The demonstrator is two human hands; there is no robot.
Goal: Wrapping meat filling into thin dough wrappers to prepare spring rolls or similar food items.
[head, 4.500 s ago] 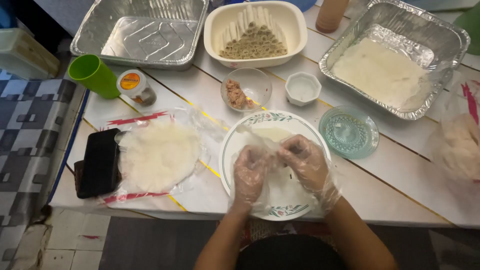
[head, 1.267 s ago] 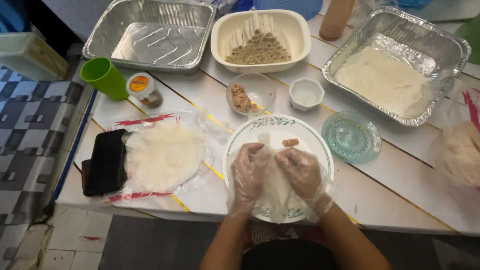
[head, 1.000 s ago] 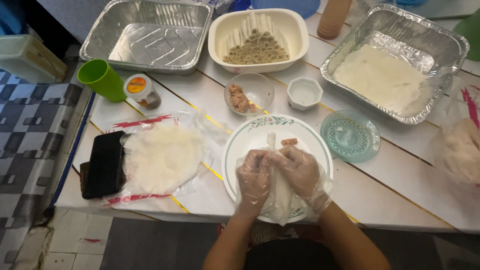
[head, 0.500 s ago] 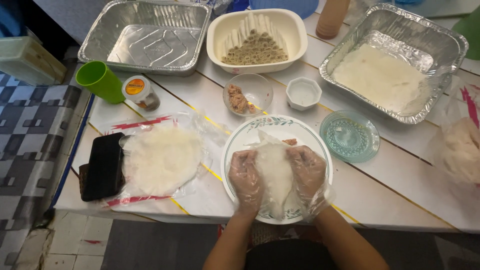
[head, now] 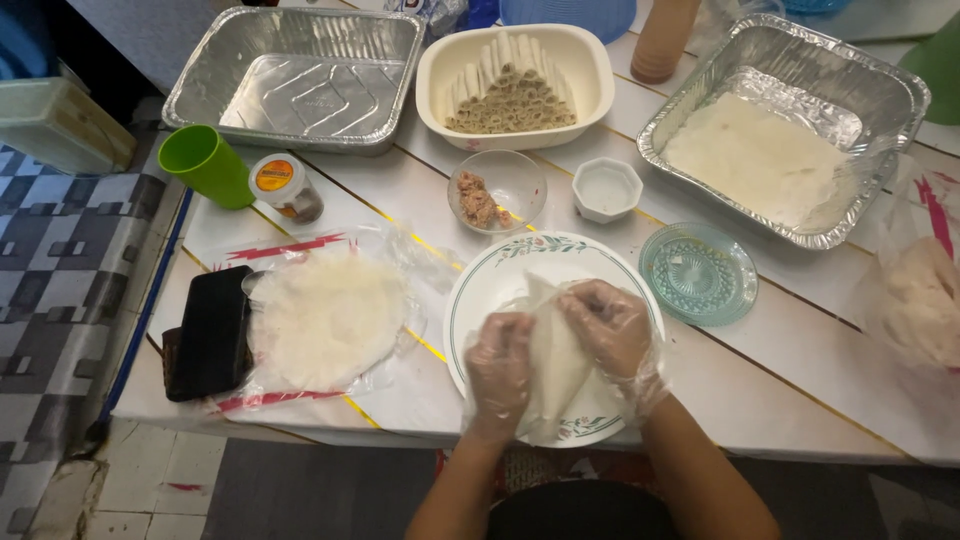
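Both gloved hands press on a thin white wrapper point(head: 553, 365) lying on the plate point(head: 480, 300): left hand point(head: 497, 375) flat along its left edge, right hand point(head: 612, 335) curled over its upper right, neither closed around it. Its long axis runs from the person up toward the table's far side, between the hands, equally near each. Foil trays point(head: 300, 75) point(head: 790, 130) and a tub of rolls point(head: 512, 85) stand beyond; a wrapper stack point(head: 330, 320) lies left, a glass dish point(head: 698, 272) right, filling bowl point(head: 496, 190) and white cup point(head: 607, 188) just above. Nothing blocks the hands.
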